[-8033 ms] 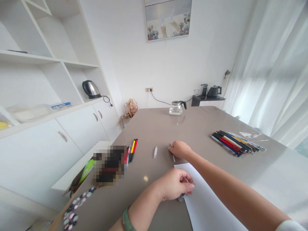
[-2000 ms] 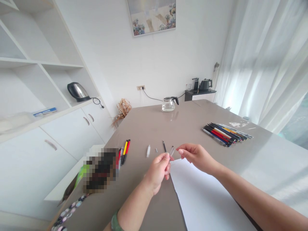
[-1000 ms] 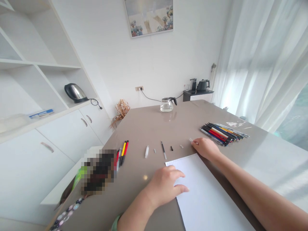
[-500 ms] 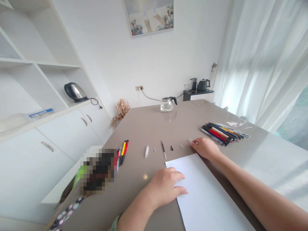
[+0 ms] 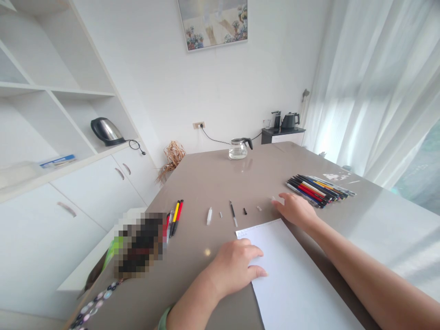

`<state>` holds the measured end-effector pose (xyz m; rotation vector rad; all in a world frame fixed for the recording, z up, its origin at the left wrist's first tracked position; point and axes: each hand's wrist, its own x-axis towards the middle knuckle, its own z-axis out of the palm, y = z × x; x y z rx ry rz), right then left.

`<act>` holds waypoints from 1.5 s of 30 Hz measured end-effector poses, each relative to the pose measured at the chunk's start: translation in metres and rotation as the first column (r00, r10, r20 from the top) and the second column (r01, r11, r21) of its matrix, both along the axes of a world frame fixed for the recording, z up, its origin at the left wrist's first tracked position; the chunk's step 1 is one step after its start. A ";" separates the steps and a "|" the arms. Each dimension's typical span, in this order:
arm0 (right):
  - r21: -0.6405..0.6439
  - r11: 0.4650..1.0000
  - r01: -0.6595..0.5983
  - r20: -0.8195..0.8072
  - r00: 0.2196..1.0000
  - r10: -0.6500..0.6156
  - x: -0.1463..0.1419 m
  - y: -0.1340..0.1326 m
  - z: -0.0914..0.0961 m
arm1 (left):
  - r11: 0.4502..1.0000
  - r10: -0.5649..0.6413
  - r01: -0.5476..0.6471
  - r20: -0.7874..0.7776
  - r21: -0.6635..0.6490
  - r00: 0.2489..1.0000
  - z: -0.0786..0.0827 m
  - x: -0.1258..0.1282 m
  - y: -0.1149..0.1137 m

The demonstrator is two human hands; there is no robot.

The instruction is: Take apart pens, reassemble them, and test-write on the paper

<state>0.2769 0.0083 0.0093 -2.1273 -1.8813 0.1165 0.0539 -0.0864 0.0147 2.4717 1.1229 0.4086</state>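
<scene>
The right hand (image 5: 279, 201) is open, thumb and forefinger parted at a clear tube (image 5: 273, 199); whether they touch it, I cannot tell. The left hand (image 5: 237, 266) is empty as far as visible, thumb and fingers spread at the paper's edge, perhaps to steady the paper (image 5: 295, 275). Both reach forward palm down, the right farther out. Leftward from the tube lie a clear piece (image 5: 259, 208), a black piece (image 5: 245, 211), a refill (image 5: 233, 213), a spring (image 5: 221, 214) and a white barrel (image 5: 209, 216), spaced in a row on the worktop (image 5: 206, 178), probably so that none gets mixed up. Pens (image 5: 319, 190) lie bunched beyond the right hand, seemingly to leave the middle free.
</scene>
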 end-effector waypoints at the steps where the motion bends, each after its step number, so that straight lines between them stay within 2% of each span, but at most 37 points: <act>1: 0.020 1.000 -0.019 -0.014 1.000 0.019 0.000 -0.005 0.007 | 1.000 0.003 -0.003 -0.002 0.005 1.000 0.000 0.000 0.000; 3: 0.000 0.989 -0.150 -0.063 0.987 0.150 -0.001 -0.017 0.022 | 1.000 0.005 -0.005 -0.005 0.012 1.000 0.003 0.000 -0.001; 4: -0.053 0.962 -0.269 -0.098 0.960 0.263 -0.001 -0.024 0.028 | 1.000 -0.006 0.006 -0.004 0.015 1.000 0.005 0.001 -0.002; 6: -0.199 0.856 -0.478 -0.185 0.876 0.446 -0.002 -0.038 0.038 | 0.998 -0.065 0.065 0.008 0.020 0.998 0.009 0.002 -0.005; 8: -0.328 0.768 -0.551 -0.202 0.835 0.512 -0.003 -0.048 0.039 | 0.988 -0.157 0.157 0.011 -0.006 0.988 0.011 0.003 -0.009; 10: -0.414 0.734 -0.539 -0.139 0.834 0.534 -0.005 -0.052 0.034 | 0.973 -0.221 0.220 -0.013 -0.070 0.975 0.010 0.003 -0.012; 13: -0.451 0.719 -0.529 -0.044 0.818 0.574 -0.009 -0.051 0.023 | 0.966 -0.235 0.225 -0.070 -0.129 0.969 0.005 0.001 -0.015; 16: -0.434 0.704 -0.562 -0.039 0.793 0.608 -0.016 -0.052 0.019 | 0.972 -0.214 0.200 -0.111 -0.122 0.970 0.003 -0.003 -0.016; 24: -0.413 0.679 -0.607 -0.081 0.767 0.637 -0.030 -0.057 0.019 | 0.983 -0.153 0.132 -0.178 -0.124 0.972 0.021 -0.007 -0.023; 33: -0.455 0.645 -0.614 -0.118 0.760 0.639 -0.028 -0.052 0.014 | 0.987 -0.120 0.091 -0.235 -0.129 0.965 0.022 -0.005 -0.025; 45: -0.468 0.630 -0.620 -0.115 0.749 0.652 -0.029 -0.051 0.019 | 0.992 -0.116 0.103 -0.178 -0.078 0.977 0.022 -0.002 -0.015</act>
